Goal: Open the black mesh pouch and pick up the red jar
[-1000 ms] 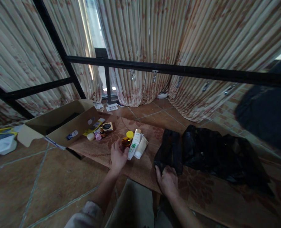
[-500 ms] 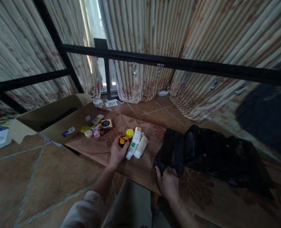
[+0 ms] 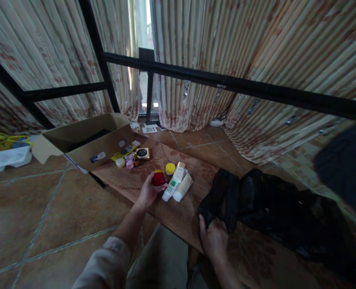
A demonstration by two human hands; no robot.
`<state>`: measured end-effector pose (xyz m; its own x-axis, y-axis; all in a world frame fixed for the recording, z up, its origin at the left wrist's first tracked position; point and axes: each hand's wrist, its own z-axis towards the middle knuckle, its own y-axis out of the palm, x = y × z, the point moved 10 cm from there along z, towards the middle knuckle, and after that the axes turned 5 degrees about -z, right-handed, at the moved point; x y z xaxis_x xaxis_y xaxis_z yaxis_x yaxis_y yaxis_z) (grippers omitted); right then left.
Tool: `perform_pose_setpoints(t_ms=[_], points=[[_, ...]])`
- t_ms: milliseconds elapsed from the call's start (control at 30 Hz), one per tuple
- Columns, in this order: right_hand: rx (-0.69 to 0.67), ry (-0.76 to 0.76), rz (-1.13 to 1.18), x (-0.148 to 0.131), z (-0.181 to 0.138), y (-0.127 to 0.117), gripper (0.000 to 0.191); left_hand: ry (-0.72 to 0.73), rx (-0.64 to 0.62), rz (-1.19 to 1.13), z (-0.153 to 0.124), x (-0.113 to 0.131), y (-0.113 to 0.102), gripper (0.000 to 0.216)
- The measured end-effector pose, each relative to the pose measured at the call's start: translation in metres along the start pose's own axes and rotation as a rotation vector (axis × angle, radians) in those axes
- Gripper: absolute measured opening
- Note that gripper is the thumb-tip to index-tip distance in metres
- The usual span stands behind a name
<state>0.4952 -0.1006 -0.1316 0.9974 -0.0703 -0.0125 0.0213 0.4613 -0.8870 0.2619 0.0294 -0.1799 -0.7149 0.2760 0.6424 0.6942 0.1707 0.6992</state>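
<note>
Red container (image 3: pixel 159 179) is gripped by the left hand (image 3: pixel 149 190) over the bench (image 3: pixel 178 218), left of pale tubes (image 3: pixel 184 188), while a black bag (image 3: pixel 218 190) is held by the right hand (image 3: pixel 215 239), seemingly a holding step, with clearance from the tubes needed next.

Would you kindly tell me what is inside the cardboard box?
Something black is partly visible inside the cardboard box, whose near side covers anything lower down.

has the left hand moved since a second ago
Yes: judged against the yellow lid, the left hand, holding the red jar, has shifted slightly left, away from it.
</note>
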Motion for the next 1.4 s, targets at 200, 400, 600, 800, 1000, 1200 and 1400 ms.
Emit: perform_pose_setpoints(t_ms=[200,400,600,800,1000,1200,1400], points=[[0.012,-0.011,-0.044,0.002,-0.002,0.004,0.048,-0.079,-0.019,-0.098,0.001,-0.003,-0.001,0.045],[0.000,-0.006,-0.058,0.004,-0.004,0.007,0.049,-0.118,-0.076,-0.128,-0.001,-0.006,0.004,0.041],[0.006,-0.003,-0.077,0.004,-0.004,0.006,0.050,-0.149,-0.161,-0.162,-0.010,-0.006,0.013,0.040],[0.033,-0.007,-0.078,0.001,-0.002,0.000,0.049,-0.185,-0.159,-0.154,-0.011,-0.008,0.012,0.045],[0.032,0.001,-0.080,0.001,-0.002,0.000,0.050,-0.214,-0.118,-0.166,-0.005,-0.015,0.006,0.052],[0.019,-0.013,-0.053,0.001,-0.002,0.002,0.051,-0.174,-0.063,-0.139,-0.002,-0.015,0.001,0.052],[-0.002,-0.001,-0.117,0.003,-0.003,0.005,0.052,-0.176,-0.039,-0.117,-0.001,-0.016,0.000,0.053]])
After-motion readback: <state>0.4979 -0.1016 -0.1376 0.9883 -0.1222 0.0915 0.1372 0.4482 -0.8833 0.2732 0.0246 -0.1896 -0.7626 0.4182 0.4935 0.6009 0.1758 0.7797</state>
